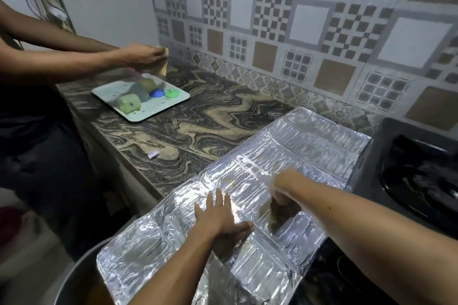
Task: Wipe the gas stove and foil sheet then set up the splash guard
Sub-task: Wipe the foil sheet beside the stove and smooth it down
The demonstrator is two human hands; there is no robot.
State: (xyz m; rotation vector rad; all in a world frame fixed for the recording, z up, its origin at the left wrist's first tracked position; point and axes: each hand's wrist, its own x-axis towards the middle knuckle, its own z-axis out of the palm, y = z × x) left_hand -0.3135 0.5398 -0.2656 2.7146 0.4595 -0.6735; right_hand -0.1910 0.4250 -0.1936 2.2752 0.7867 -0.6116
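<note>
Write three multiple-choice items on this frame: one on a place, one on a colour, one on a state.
1. Where does the embossed silver foil sheet lie?
A. on the marbled countertop beside the black gas stove
B. upright against the tiles
C. on the white tray

2. What colours are the two small lids on the white rectangular tray?
A. red, yellow
B. blue, green
C. both white

3. How is the left hand?
A. gripping a cloth
B. raised off
C. flat on the foil

A: it lies flat there. B: both colours show. C: fingers are straight; the right hand holds the brownish cloth.
</note>
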